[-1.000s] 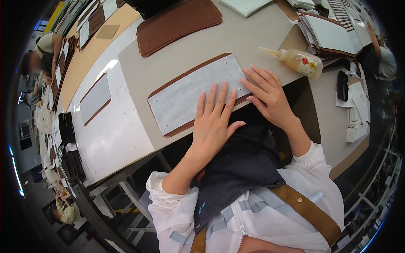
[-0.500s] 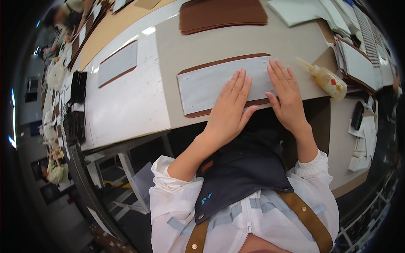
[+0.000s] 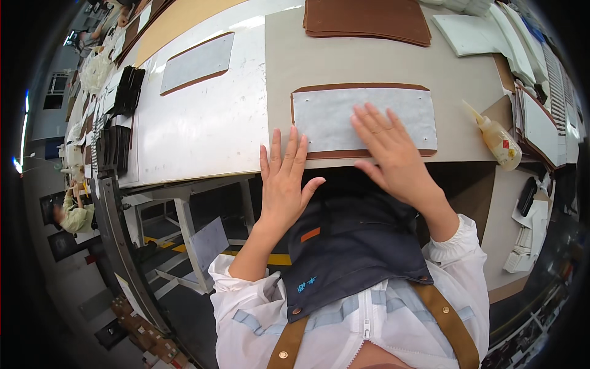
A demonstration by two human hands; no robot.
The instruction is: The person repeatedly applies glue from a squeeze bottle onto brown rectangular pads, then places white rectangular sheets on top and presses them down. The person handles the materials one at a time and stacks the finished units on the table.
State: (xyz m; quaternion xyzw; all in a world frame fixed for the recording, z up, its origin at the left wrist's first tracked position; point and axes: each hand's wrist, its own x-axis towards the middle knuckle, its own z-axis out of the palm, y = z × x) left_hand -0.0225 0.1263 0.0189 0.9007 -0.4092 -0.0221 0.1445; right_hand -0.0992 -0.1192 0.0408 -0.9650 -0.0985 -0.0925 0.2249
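A pale grey-white rectangular sheet (image 3: 332, 117) lies on a slightly larger brown leather-like piece (image 3: 362, 86), whose edge shows along the top and bottom. Over the middle and right of that sheet is my right hand (image 3: 393, 150), flat, fingers stretched out, empty. My left hand (image 3: 284, 166) is at the sheet's lower left corner and the table's front edge, fingers spread, holding nothing. To the right lies a clear squeeze bottle (image 3: 499, 144) with a thin nozzle and yellowish contents. A similar brown-and-white panel (image 3: 198, 63) rests farther left on the white surface.
A stack of brown sheets (image 3: 367, 21) sits beyond the panel. White pads (image 3: 470, 34) and layered brown-and-white pieces (image 3: 541, 126) crowd the right side. Black pieces (image 3: 114, 147) are piled at the table's left end. Other people work in the left background.
My left hand has slid left off the sheet toward its lower left corner. My right hand has moved left toward the sheet's middle. The whole view has shifted, and the panel appears more level.
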